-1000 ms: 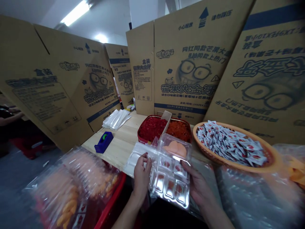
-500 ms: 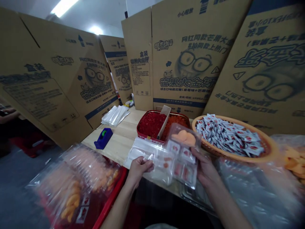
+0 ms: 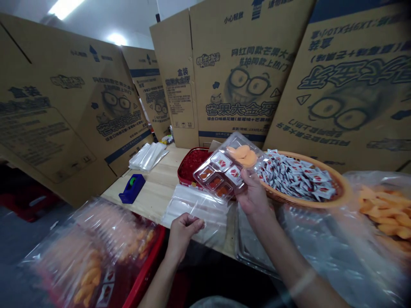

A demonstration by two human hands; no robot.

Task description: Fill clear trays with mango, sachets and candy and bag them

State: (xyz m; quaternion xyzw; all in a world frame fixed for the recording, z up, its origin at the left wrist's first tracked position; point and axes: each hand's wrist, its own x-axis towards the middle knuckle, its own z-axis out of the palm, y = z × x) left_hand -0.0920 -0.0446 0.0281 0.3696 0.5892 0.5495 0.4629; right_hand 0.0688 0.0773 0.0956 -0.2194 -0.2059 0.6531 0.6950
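Observation:
My right hand grips a clear plastic tray by its near edge and holds it raised over the table. The tray has small compartments with red and orange bits and a larger one with pale orange pieces. My left hand is closed in a pinch on the edge of a clear plastic bag lying on a stack of such bags at the wooden table's front edge.
A red tin of red bits sits behind the tray. A woven basket of small sachets stands to the right. A blue tape dispenser and folded clear bags lie to the left. Cardboard boxes wall the table. A red crate holds bagged trays.
My right hand has lifted the tray up and away to the right, off the bags. My left hand has stayed low, pinching the top bag. The view has shifted left.

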